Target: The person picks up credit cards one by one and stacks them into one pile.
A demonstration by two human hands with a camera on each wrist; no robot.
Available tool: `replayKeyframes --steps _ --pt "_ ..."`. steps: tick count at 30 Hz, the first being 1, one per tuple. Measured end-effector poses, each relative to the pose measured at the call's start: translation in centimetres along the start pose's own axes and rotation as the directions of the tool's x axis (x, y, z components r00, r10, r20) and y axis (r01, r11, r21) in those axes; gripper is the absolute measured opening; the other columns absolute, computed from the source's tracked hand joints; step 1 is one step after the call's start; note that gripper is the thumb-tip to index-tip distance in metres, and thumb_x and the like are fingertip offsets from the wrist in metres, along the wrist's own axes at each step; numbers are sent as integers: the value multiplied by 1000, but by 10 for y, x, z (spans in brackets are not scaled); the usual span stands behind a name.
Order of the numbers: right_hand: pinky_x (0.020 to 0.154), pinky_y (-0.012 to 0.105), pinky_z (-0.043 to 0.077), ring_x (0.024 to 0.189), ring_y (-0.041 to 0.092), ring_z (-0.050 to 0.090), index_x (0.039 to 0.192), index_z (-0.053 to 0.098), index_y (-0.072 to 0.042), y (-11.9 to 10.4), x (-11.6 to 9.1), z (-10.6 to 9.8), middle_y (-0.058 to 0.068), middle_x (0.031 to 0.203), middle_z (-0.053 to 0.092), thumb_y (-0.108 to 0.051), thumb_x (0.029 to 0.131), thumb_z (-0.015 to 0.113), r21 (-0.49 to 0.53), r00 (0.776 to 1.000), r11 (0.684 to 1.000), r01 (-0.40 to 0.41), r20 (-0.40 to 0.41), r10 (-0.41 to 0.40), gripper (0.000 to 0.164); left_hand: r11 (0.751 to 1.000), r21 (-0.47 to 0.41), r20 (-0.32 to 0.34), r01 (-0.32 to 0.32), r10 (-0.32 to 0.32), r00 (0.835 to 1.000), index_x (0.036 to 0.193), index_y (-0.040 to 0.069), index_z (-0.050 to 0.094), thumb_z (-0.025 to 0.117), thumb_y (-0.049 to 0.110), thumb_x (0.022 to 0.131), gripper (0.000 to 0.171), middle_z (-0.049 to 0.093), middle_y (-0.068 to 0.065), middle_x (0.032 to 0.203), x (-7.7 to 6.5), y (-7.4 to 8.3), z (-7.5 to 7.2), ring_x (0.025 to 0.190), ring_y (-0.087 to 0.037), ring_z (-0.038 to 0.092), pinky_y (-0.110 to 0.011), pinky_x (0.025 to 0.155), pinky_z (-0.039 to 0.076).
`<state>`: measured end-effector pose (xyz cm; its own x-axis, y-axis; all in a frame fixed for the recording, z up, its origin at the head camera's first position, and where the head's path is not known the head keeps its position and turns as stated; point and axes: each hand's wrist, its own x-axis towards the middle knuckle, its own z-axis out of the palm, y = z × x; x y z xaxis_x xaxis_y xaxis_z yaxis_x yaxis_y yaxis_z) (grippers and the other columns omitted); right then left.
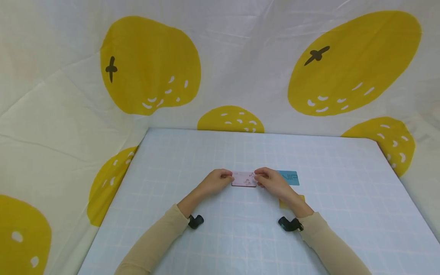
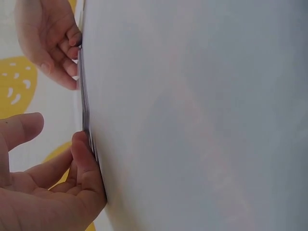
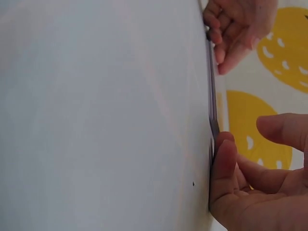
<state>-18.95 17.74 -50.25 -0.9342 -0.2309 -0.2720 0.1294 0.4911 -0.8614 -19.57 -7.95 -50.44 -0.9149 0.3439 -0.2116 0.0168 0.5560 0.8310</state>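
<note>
A thin stack of cards (image 1: 243, 179) lies flat on the table, its top card pink with small dark pink figures. At its left end, my left hand (image 1: 219, 180) holds the edge with curled fingertips; my right hand (image 1: 269, 180) holds the right end likewise. Seen edge-on in the left wrist view, the stack (image 2: 84, 103) shows several thin layers between the two hands. In both wrist views the nearer hand's thumb (image 2: 26, 129) stands raised off the stack. Fingers hide both short ends of the cards.
Just right of my right hand lies a teal card (image 1: 290, 178) with large letters. A yellow card (image 1: 302, 198) is partly hidden under my right forearm. The table (image 1: 178, 152) has a pale grid cover, and a fruit-print curtain (image 1: 240, 68) hangs around it.
</note>
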Motion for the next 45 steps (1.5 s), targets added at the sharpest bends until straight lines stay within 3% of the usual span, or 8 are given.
replayKeyframes --steps 14,26,36,45 --pt "84 36 52 93 22 63 133 57 -4 -3 0 0 9 111 65 -27 102 59 -21 1000 1000 -6 -4 6 39 1000 10 2 24 -24 1000 129 4 65 61 31 100 40 67 -7 122 2 -1 -1 115 -22 60 -42 98 47" --pt "89 39 52 96 22 64 135 54 -3 1 -2 -4 11 116 65 -31 102 60 26 1000 1000 -15 5 15 44 1000 -21 -19 17 -17 1000 129 6 65 61 32 100 39 66 -6 123 0 3 -2 115 -21 60 -41 98 48" --pt "87 39 53 95 28 64 137 51 1 -1 -14 -18 18 117 62 -28 102 59 58 1000 998 23 -13 -22 46 993 -109 9 -41 43 999 131 6 64 63 32 98 42 68 0 116 4 22 2 105 -17 63 -38 93 50" --pt "88 42 52 97 30 63 141 48 1 1 -26 -43 21 120 63 -30 103 56 14 998 999 34 -46 -33 49 988 -143 50 -66 73 996 131 5 63 67 33 95 45 68 3 108 19 55 32 94 -10 66 -29 81 54"
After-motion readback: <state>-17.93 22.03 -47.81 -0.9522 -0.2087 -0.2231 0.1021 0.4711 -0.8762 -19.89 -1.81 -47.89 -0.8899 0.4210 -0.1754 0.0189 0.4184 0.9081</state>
